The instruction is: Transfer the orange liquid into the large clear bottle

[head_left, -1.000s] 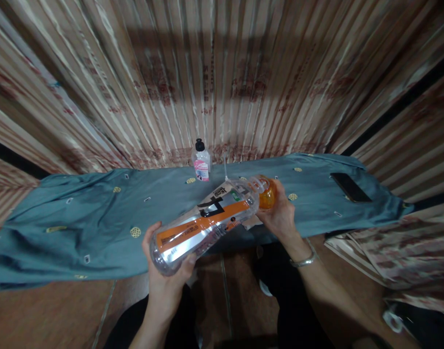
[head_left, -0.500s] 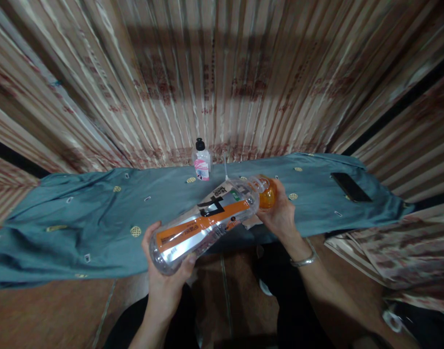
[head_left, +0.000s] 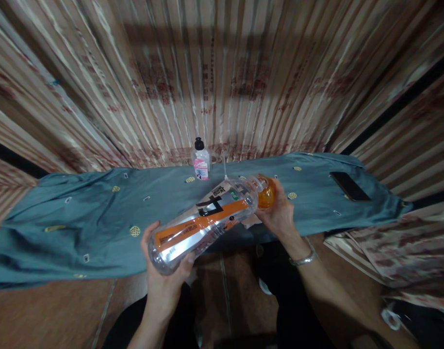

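Note:
My left hand [head_left: 166, 281] is wrapped round the base of a large clear plastic bottle [head_left: 207, 218] with a silver and orange label. The bottle is held tilted above the cloth, its neck toward the upper right. At the neck, my right hand [head_left: 280, 211] grips a rounded, see-through orange piece [head_left: 266, 193]; whether it is a cap or a small container I cannot tell. A beige object [head_left: 251, 220] shows partly under the bottle, mostly hidden. Behind stands a small clear bottle [head_left: 201, 162] with a black top and a pink and white label.
A teal patterned cloth [head_left: 98, 208] covers the narrow table. A black phone [head_left: 350, 186] lies at the right. One thin clear stick [head_left: 225, 166] rises behind the large bottle. Striped curtains [head_left: 192, 72] hang close behind and at both sides.
Almost nothing differs. The whole view has shifted very slightly; both hands keep the same grip on the large bottle and the orange piece.

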Demonstrator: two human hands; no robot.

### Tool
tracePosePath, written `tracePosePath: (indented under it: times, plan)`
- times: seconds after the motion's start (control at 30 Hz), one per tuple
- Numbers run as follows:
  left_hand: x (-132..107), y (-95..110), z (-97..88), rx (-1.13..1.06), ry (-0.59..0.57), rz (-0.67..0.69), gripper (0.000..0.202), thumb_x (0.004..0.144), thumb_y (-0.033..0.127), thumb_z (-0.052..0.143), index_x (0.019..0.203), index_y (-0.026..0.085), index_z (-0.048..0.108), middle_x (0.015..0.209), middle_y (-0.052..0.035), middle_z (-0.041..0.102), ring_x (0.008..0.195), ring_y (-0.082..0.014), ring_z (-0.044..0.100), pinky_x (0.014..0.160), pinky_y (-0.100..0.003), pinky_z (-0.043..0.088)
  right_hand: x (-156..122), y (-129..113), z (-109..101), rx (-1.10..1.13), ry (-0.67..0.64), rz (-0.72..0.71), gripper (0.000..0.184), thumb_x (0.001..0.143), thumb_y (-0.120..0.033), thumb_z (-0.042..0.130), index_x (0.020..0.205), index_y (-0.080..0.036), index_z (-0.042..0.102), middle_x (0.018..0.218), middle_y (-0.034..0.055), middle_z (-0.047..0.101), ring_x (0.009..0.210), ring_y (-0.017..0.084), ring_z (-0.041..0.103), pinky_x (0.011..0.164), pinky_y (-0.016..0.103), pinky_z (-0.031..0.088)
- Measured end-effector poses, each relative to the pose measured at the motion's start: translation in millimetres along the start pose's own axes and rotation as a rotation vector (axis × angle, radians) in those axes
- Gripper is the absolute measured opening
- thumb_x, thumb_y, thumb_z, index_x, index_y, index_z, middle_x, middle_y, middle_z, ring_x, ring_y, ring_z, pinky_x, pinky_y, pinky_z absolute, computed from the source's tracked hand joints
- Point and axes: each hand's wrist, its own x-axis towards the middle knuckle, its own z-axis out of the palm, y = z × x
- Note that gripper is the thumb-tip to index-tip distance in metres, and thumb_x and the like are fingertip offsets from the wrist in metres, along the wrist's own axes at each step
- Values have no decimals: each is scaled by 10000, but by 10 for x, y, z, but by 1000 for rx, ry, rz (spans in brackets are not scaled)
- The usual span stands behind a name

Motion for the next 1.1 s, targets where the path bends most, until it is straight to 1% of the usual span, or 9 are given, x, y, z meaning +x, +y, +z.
tracePosePath:
  times: [0.13, 0.3, 0.4, 0.53, 0.73, 0.9, 1.0, 1.1]
  plan:
    - [2, -1, 2, 5, 5, 2, 941, 595, 513, 913, 1363, 253, 437, 1072, -41, 690, 937, -241, 721, 885, -376, 568, 3, -5, 8, -12, 7, 19, 788, 740, -545, 735, 1398, -188, 487, 1182, 137, 753, 1045, 327, 756, 873, 461, 629]
    - [-1, -12, 6, -22, 13, 1, 940, 584, 504, 922, 1356, 258, 445, 1082, -37, 684, 954, -227, 698, 892, -353, 548, 7, -13, 4, 0, -1, 35, 787, 735, -562, 738, 1386, -188, 501, 1164, 142, 760, 1034, 335, 758, 846, 462, 636]
    - [-3, -20, 8, -27, 16, -2, 940, 581, 512, 922, 1354, 257, 450, 1079, -38, 682, 951, -232, 698, 892, -361, 542, 7, -6, 7, 13, -2, 19, 797, 738, -576, 732, 1391, -188, 494, 1181, 146, 757, 1031, 327, 758, 864, 464, 635]
    - [-3, -28, 2, -12, 16, 20, 937, 588, 530, 916, 1355, 256, 454, 1077, -41, 684, 968, -244, 696, 917, -382, 535, 12, -17, 5, -3, -3, 22, 766, 753, -572, 720, 1377, -182, 505, 1159, 142, 759, 1011, 317, 760, 855, 452, 634]
    - [-6, -28, -15, -3, 6, 16, 937, 600, 527, 915, 1370, 260, 452, 1058, -29, 690, 951, -228, 700, 902, -355, 535, 24, -50, -21, -7, -16, 30, 744, 749, -550, 729, 1359, -183, 513, 1143, 130, 757, 1001, 316, 758, 835, 454, 635]
    - [-6, -33, -18, -12, 10, 17, 922, 606, 507, 916, 1370, 264, 460, 1065, -27, 693, 952, -226, 712, 907, -353, 545, 19, -50, -24, 18, -22, 26, 733, 755, -536, 726, 1370, -203, 506, 1149, 112, 755, 1016, 300, 759, 861, 443, 637]
    - [-5, -32, -16, -17, 10, 17, 916, 600, 495, 921, 1360, 267, 463, 1063, -29, 700, 945, -230, 719, 886, -355, 560, 13, -32, -19, 17, -13, 29, 759, 742, -548, 734, 1378, -201, 508, 1195, 123, 752, 1048, 306, 755, 882, 456, 635]
    - [-5, -26, -14, -17, 6, 20, 922, 591, 503, 924, 1356, 265, 466, 1064, -34, 702, 960, -242, 720, 891, -367, 564, 12, -29, -19, 21, -8, 37, 772, 732, -558, 735, 1373, -188, 516, 1186, 135, 756, 1036, 316, 757, 865, 465, 637]
